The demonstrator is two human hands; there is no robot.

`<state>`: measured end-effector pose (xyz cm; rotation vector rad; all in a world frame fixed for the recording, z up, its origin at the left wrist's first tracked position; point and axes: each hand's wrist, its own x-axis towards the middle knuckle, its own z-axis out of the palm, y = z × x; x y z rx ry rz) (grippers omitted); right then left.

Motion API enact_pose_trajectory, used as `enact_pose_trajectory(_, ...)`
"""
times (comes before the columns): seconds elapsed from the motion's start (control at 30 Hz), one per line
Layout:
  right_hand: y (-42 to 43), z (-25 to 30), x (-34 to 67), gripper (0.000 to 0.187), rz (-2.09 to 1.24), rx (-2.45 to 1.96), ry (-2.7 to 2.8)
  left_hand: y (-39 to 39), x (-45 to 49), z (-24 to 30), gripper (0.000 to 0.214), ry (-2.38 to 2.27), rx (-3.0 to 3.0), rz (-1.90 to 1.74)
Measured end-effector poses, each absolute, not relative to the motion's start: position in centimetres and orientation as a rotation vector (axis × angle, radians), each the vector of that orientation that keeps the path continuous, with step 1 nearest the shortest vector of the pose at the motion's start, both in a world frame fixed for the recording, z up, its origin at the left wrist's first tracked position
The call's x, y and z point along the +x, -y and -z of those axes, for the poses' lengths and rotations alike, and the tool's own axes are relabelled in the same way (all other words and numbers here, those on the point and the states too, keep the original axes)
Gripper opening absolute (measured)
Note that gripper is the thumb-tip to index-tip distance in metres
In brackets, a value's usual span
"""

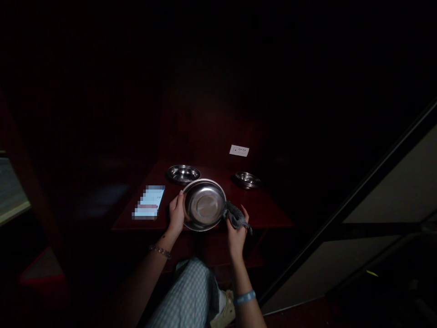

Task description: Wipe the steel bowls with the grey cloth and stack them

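A shiny round metal bowl [205, 205] is held up in front of me, tilted above the front part of the dark red table. My left hand [176, 213] grips its left rim, the thumb lying over the edge. In my right hand [236, 230] is a bunched grey cloth [235, 215], which meets the bowl's right rim. Behind the held bowl, a second metal bowl [183, 174] rests on the table at the back left. Another metal bowl [247, 180], perhaps more than one stacked, sits at the back right.
A lit phone [149, 202], partly blurred out, lies on the left of the table [269, 214]. A white socket plate [239, 150] is on the wall behind. A dark frame with pale panels [392, 182] slants along the right. My checked-trousered leg [191, 296] is below.
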<state>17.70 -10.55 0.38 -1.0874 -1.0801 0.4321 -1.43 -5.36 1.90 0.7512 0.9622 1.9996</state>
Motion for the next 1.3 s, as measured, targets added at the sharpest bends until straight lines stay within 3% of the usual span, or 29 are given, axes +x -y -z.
enact_pose_trajectory(0.17, 11.5, -1.3, 16.9, 0.075, -0.423, -1.163, 1.119, 5.5, -1.4, -2.0, 0.051, -0.987, 0.792, -2.009)
enact_pose_trajectory(0.43, 10.4, -1.0, 16.1, 0.048, -0.328, -1.178, 1.116, 6.0, -1.1, -2.6, 0.052, -1.012, 0.827, -1.997)
enact_pose_trajectory(0.67, 10.4, -2.6, 16.5, 0.058, -0.222, -1.27, 0.973, 5.5, -1.1, -2.4, 0.054, -1.03, 0.828, -1.997)
enact_pose_trajectory(0.9, 11.1, -2.4, 15.7, 0.073, -0.074, -1.303, 1.243, 5.1, -0.9, -1.9, 0.054, -1.036, 0.806, -1.969)
enact_pose_trajectory(1.1, 10.6, -3.5, 15.4, 0.05, -0.037, -1.202, 1.419, 5.2, -0.9, -2.1, 0.059, -1.039, 0.805, -1.949)
enact_pose_trajectory(1.3, 9.7, -4.3, 14.3, 0.05, 0.103, -1.264, 1.521, 5.2, -0.9, -2.0, 0.059, -1.033, 0.819, -1.956)
